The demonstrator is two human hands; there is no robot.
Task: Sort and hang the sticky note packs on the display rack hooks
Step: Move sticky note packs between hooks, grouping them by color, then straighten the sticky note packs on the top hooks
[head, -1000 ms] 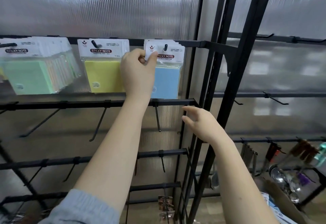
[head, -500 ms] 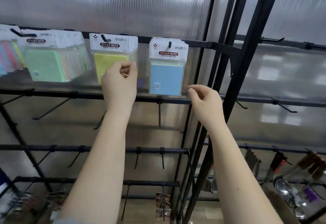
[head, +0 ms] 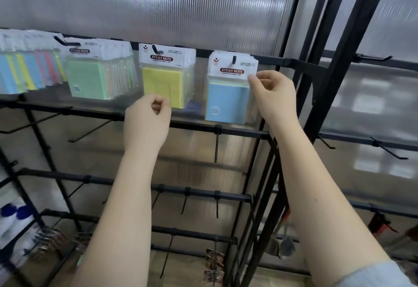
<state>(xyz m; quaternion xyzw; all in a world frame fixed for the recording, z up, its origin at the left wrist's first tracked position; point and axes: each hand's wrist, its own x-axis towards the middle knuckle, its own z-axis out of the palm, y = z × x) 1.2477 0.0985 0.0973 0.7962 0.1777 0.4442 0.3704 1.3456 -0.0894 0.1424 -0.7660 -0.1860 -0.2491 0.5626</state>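
Note:
Sticky note packs hang from hooks along the rack's top bar (head: 278,61). A blue pack (head: 228,99) hangs furthest right, and my right hand (head: 274,93) pinches the right edge of its white header card. To its left hangs a yellow pack (head: 162,83). My left hand (head: 147,117) is curled at that pack's lower left corner, thumb and forefinger pinching its clear wrapper. Further left hang a bunch of green-fronted packs (head: 90,78) and a mixed-colour bunch (head: 24,71).
Bare black hooks (head: 216,146) stick out from the lower bars under my hands. A thick black upright (head: 325,83) stands just right of the blue pack, with more hooks (head: 373,58) beyond it. Small clipped items (head: 213,264) hang low down.
My left hand left the blue pack's header and dropped to the yellow pack's lower corner. My right hand rose from below the bar to the blue pack's right edge.

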